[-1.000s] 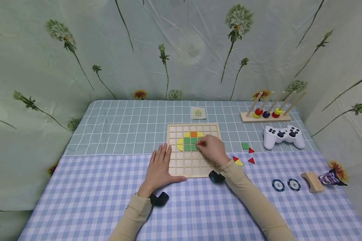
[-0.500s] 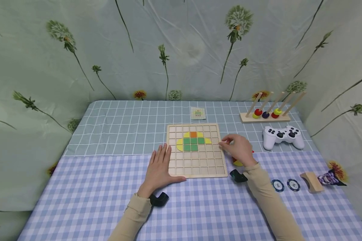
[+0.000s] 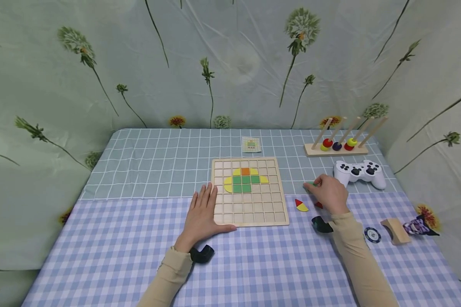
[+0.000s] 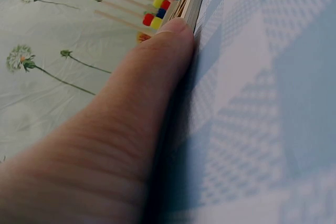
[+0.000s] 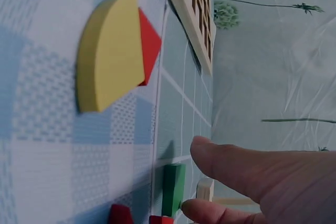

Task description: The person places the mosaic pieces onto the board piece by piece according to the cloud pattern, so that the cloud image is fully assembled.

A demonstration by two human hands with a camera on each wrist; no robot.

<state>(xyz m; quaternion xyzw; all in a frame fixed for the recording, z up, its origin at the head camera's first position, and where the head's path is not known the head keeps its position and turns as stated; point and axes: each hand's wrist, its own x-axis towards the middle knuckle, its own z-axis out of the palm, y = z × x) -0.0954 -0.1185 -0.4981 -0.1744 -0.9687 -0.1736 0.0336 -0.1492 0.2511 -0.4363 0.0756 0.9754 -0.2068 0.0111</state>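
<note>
My left hand (image 3: 203, 213) lies flat with spread fingers at the left edge of the wooden grid board (image 3: 249, 208); its thumb (image 4: 176, 30) rests along the near edge. Green squares (image 3: 246, 179), an orange square (image 3: 245, 171) and yellow curved pieces sit in the grid. Right of the board, my right hand (image 3: 330, 196) reaches down to a loose green square (image 5: 174, 188). One fingertip is right beside that square, while the thumb stands apart above it. A yellow quarter-circle (image 3: 302, 207) and a red triangle (image 3: 299, 201) lie nearby; another red triangle (image 3: 319, 205) is partly under the hand.
Behind the board lies a pattern card (image 3: 251, 145). A wooden bead stacker (image 3: 311, 152) and a white game controller (image 3: 359, 172) stand at the back right. Farther forward are a poker chip (image 3: 372, 235), a wooden arch block (image 3: 396, 232) and a small purple figure (image 3: 418, 227).
My right hand has moved right, from over the board to the loose pieces, uncovering a green square and a yellow piece in the grid. The left hand stays put.
</note>
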